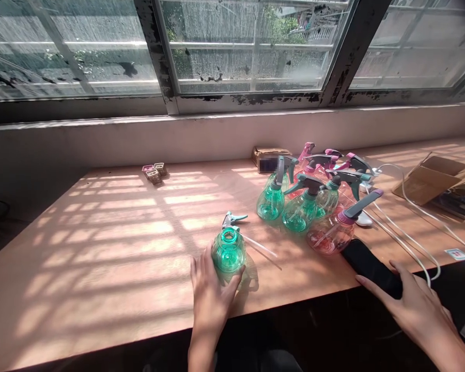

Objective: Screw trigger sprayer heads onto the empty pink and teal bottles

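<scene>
A green see-through bottle (229,253), its neck uncapped, stands upright on the table. My left hand (213,284) is wrapped around its near side, thumb on the right. Just behind the bottle lies a grey-green spray head (229,221), its clear tube (259,244) reaching to the right on the tabletop. On the right, my right hand (414,299) grips the near end of a black phone (373,267) at the table's front edge. The phone's far end is close to a pink spray bottle (330,233).
Several green spray bottles (300,211) and pink ones cluster right of centre. White cables (406,219) run across the right side, near an open cardboard box (430,178). Small blocks (154,173) lie at the back left. A brown package (269,153) sits by the wall under the windows.
</scene>
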Demonstrator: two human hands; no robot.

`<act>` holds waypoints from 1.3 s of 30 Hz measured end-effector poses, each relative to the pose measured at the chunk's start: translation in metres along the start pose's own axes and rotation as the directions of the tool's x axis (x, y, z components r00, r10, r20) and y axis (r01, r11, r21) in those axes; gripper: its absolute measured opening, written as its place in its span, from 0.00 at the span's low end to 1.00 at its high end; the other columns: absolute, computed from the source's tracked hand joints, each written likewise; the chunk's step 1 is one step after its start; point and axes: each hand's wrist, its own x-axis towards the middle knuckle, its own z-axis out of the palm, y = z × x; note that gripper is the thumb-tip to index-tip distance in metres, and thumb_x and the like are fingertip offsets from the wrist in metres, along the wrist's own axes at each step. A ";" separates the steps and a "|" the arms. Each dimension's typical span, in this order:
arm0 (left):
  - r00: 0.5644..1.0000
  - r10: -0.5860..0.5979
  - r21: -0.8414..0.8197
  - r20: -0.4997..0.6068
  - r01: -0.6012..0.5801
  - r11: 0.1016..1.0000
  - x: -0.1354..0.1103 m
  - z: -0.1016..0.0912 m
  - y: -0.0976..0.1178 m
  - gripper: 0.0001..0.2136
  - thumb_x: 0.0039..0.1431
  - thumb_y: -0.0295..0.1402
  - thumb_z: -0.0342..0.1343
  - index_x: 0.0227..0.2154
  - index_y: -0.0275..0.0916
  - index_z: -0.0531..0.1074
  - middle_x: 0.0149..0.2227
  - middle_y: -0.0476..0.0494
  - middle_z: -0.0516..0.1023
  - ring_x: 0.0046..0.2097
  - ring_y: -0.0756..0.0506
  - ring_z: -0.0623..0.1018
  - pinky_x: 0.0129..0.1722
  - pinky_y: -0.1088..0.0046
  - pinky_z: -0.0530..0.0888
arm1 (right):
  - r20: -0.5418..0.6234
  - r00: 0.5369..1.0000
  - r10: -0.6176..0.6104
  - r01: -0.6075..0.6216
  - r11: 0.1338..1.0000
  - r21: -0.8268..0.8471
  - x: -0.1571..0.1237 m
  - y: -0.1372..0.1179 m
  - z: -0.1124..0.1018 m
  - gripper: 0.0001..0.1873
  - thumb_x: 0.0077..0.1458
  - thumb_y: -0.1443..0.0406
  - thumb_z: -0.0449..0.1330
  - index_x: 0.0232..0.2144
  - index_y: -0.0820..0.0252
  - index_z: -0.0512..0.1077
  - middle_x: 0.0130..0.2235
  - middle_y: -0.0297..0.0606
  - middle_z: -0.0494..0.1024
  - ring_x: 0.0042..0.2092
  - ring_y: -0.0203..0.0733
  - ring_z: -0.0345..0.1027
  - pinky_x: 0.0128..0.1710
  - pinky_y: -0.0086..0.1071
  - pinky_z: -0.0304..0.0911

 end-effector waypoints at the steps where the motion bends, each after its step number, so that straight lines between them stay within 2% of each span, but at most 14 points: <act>1: 1.000 0.006 0.002 -0.001 -0.006 1.000 0.000 0.000 0.000 0.36 0.65 0.52 0.60 0.69 0.44 0.55 0.64 0.34 0.73 0.68 0.31 0.70 0.74 0.38 0.50 | 0.032 0.999 0.011 -0.012 1.000 0.001 0.001 -0.002 -0.002 0.52 0.60 0.32 0.46 0.68 0.64 0.64 0.58 0.66 0.78 0.57 0.79 0.74 0.49 0.61 0.72; 3: 1.000 0.014 0.002 0.001 -0.014 1.000 0.002 0.001 0.000 0.36 0.65 0.53 0.60 0.69 0.44 0.55 0.63 0.35 0.73 0.68 0.31 0.70 0.74 0.38 0.50 | 0.073 0.996 0.042 -0.043 0.999 0.001 0.006 -0.010 -0.006 0.53 0.59 0.32 0.46 0.69 0.66 0.62 0.61 0.66 0.75 0.59 0.81 0.72 0.53 0.62 0.69; 10: 1.000 -0.003 -0.007 0.003 0.003 1.000 0.006 0.002 0.000 0.36 0.63 0.53 0.61 0.67 0.42 0.58 0.63 0.34 0.74 0.69 0.29 0.69 0.73 0.37 0.50 | -0.059 0.998 0.009 -0.006 0.999 0.054 0.033 -0.024 -0.005 0.51 0.63 0.36 0.45 0.70 0.72 0.60 0.62 0.70 0.74 0.63 0.83 0.67 0.63 0.67 0.58; 12: 1.000 -0.001 -0.009 -0.002 0.001 1.000 0.006 0.002 0.000 0.35 0.63 0.53 0.60 0.66 0.42 0.58 0.63 0.33 0.74 0.68 0.29 0.70 0.73 0.38 0.51 | -0.093 0.995 -0.029 0.039 0.994 0.098 0.023 -0.030 -0.007 0.49 0.66 0.39 0.44 0.71 0.74 0.59 0.63 0.74 0.72 0.64 0.81 0.66 0.61 0.64 0.60; 14: 1.000 0.001 -0.004 -0.004 -0.001 1.000 0.006 0.003 0.001 0.35 0.63 0.53 0.60 0.67 0.42 0.58 0.62 0.34 0.74 0.68 0.30 0.71 0.74 0.39 0.51 | -0.274 0.962 -0.016 0.075 0.976 0.204 0.002 -0.048 -0.012 0.43 0.68 0.42 0.44 0.65 0.73 0.66 0.63 0.74 0.72 0.63 0.83 0.66 0.57 0.65 0.65; 15: 1.000 0.003 -0.001 -0.002 -0.003 1.000 0.006 0.004 0.001 0.35 0.64 0.53 0.60 0.67 0.43 0.57 0.62 0.34 0.74 0.68 0.30 0.70 0.74 0.39 0.51 | -0.341 0.940 -0.031 0.116 0.966 0.232 -0.010 -0.061 -0.015 0.39 0.70 0.44 0.44 0.62 0.71 0.69 0.59 0.70 0.75 0.62 0.76 0.70 0.58 0.60 0.67; 17: 1.000 0.006 0.006 0.001 -0.006 1.000 0.007 0.004 0.001 0.34 0.64 0.52 0.60 0.67 0.44 0.57 0.62 0.35 0.75 0.68 0.30 0.70 0.73 0.38 0.50 | -0.440 0.886 -0.146 0.348 0.838 0.421 -0.035 -0.094 -0.018 0.23 0.69 0.49 0.55 0.48 0.62 0.77 0.46 0.56 0.83 0.48 0.64 0.80 0.52 0.52 0.72; 18: 1.000 0.007 0.005 0.003 -0.007 1.000 0.007 0.004 0.001 0.34 0.64 0.52 0.60 0.67 0.44 0.57 0.61 0.35 0.74 0.67 0.29 0.70 0.73 0.38 0.50 | -0.395 0.878 -0.270 0.452 0.738 0.500 -0.046 -0.113 -0.018 0.15 0.70 0.54 0.57 0.45 0.57 0.77 0.45 0.49 0.84 0.46 0.58 0.81 0.50 0.47 0.74; 20: 1.000 0.005 -0.017 -0.002 -0.005 1.000 0.008 0.003 0.001 0.34 0.64 0.51 0.61 0.67 0.45 0.58 0.61 0.36 0.74 0.68 0.29 0.70 0.73 0.37 0.51 | -0.375 0.841 -0.390 0.541 0.591 0.599 -0.059 -0.150 -0.014 0.08 0.71 0.61 0.58 0.47 0.54 0.76 0.44 0.45 0.84 0.44 0.53 0.81 0.46 0.44 0.76; 22: 1.000 0.001 -0.056 -0.011 -0.002 0.998 0.007 0.000 0.000 0.35 0.64 0.50 0.61 0.68 0.44 0.57 0.62 0.34 0.73 0.68 0.29 0.69 0.71 0.38 0.57 | -0.390 0.817 -0.424 0.575 0.553 0.603 -0.062 -0.183 -0.006 0.09 0.71 0.63 0.58 0.51 0.54 0.74 0.47 0.46 0.84 0.50 0.56 0.79 0.51 0.48 0.76; 25: 0.998 -0.046 -0.183 -0.044 0.037 0.982 0.006 -0.005 -0.002 0.39 0.63 0.50 0.61 0.70 0.41 0.52 0.68 0.30 0.65 0.70 0.30 0.67 0.69 0.44 0.64 | -0.305 0.762 -0.571 0.618 0.501 0.606 -0.054 -0.221 0.006 0.17 0.70 0.63 0.59 0.59 0.53 0.72 0.55 0.46 0.82 0.57 0.57 0.76 0.57 0.52 0.74; 28: 0.988 -0.128 -0.315 -0.082 0.096 0.944 0.004 -0.007 -0.004 0.43 0.62 0.50 0.63 0.72 0.40 0.49 0.72 0.28 0.60 0.73 0.30 0.64 0.71 0.47 0.63 | -0.228 0.700 -0.677 0.648 0.466 0.602 -0.049 -0.248 0.016 0.23 0.69 0.68 0.59 0.64 0.53 0.70 0.63 0.46 0.78 0.63 0.58 0.72 0.63 0.56 0.69; 32: 0.978 -0.172 -0.370 -0.116 0.118 0.921 0.004 -0.007 -0.003 0.45 0.61 0.49 0.64 0.73 0.43 0.46 0.74 0.30 0.58 0.75 0.31 0.61 0.71 0.49 0.63 | -0.176 0.674 -0.718 0.650 0.462 0.603 -0.052 -0.263 0.026 0.22 0.68 0.70 0.61 0.62 0.56 0.74 0.63 0.50 0.79 0.64 0.64 0.70 0.63 0.64 0.65; 39: 0.980 -0.141 -0.388 -0.141 0.076 0.918 0.006 -0.006 0.003 0.41 0.62 0.48 0.64 0.73 0.49 0.50 0.72 0.37 0.62 0.73 0.32 0.64 0.73 0.46 0.60 | -0.179 0.719 -0.672 0.581 0.440 0.685 -0.053 -0.256 0.023 0.23 0.65 0.79 0.55 0.50 0.53 0.81 0.50 0.42 0.88 0.53 0.56 0.79 0.56 0.51 0.73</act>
